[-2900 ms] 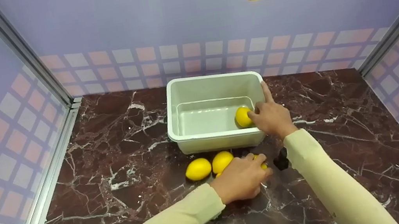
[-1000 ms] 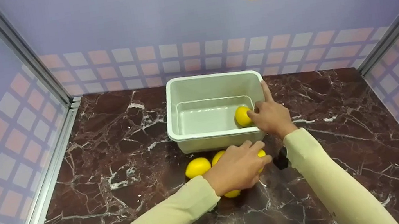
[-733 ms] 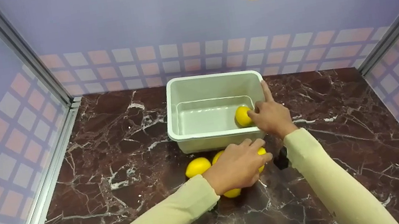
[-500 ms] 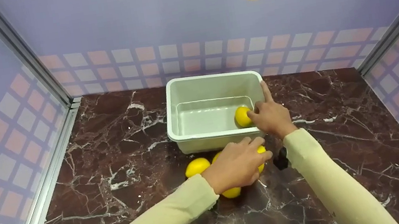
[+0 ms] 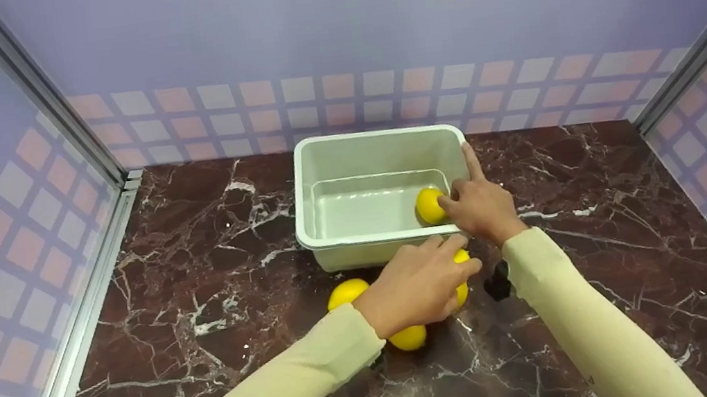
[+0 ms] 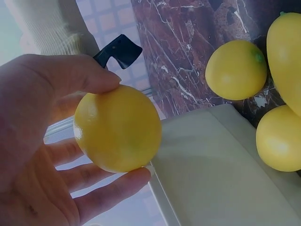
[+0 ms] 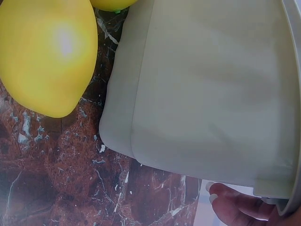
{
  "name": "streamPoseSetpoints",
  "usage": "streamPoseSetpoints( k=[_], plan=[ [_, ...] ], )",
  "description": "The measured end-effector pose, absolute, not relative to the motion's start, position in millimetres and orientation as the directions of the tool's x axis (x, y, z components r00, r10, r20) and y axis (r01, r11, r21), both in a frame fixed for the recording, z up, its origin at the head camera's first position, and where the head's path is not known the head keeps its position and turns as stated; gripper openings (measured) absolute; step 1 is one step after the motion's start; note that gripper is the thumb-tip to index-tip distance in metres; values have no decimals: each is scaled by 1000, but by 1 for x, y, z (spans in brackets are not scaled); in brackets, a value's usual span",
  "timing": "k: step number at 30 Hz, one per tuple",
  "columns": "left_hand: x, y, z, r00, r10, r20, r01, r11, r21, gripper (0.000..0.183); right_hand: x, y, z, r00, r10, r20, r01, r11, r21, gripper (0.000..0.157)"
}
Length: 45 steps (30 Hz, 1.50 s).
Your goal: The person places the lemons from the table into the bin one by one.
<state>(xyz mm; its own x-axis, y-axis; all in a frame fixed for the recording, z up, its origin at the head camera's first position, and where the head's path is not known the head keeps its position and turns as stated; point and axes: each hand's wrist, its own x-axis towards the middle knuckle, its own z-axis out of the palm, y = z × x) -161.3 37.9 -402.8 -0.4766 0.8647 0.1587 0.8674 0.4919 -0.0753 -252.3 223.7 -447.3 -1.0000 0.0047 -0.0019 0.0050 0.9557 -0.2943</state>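
In the head view my left hand (image 5: 416,287) is over the table just in front of a pale plastic bin (image 5: 373,237). It grips a yellow lemon (image 6: 117,129) between thumb and fingers, seen clearly in the left wrist view. My right hand (image 5: 484,207) holds the bin's right rim, thumb inside, index finger along the edge, and other fingers (image 7: 235,205) outside. One lemon (image 5: 430,206) lies inside the bin, near that thumb. On the table by the left hand are a lemon (image 5: 348,292) and another lemon (image 5: 408,338); the hand partly covers this group.
The bin stands on a dark red marbled tabletop (image 5: 223,358), near the patterned back wall (image 5: 341,25). Side panels with metal rails (image 5: 38,84) enclose the table left and right. A small black piece (image 5: 498,283) sits at the right wrist.
My left hand has moved forward toward the bin with the lemon, uncovering a lemon on its near side. The right hand and bin have stayed in place.
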Motion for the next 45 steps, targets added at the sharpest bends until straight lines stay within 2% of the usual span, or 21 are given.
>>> streamPoseSetpoints(
  k=[11, 38, 45],
  plan=[
    [-163, 39, -400, -468, 860, 202, 864, 493, -99, 31, -252, 224, -448, -1000, 11, -6, 12, 954, -300, 38],
    [-175, 32, -380, -522, 830, 194, 841, 539, -41, 35, -253, 225, -447, -1000, 2, 3, 1, 956, -294, 39],
    [-179, 29, -374, -518, 823, 234, 842, 539, -29, 33, -252, 224, -446, -1000, -2, 19, -8, 956, -293, 40]
  ],
)
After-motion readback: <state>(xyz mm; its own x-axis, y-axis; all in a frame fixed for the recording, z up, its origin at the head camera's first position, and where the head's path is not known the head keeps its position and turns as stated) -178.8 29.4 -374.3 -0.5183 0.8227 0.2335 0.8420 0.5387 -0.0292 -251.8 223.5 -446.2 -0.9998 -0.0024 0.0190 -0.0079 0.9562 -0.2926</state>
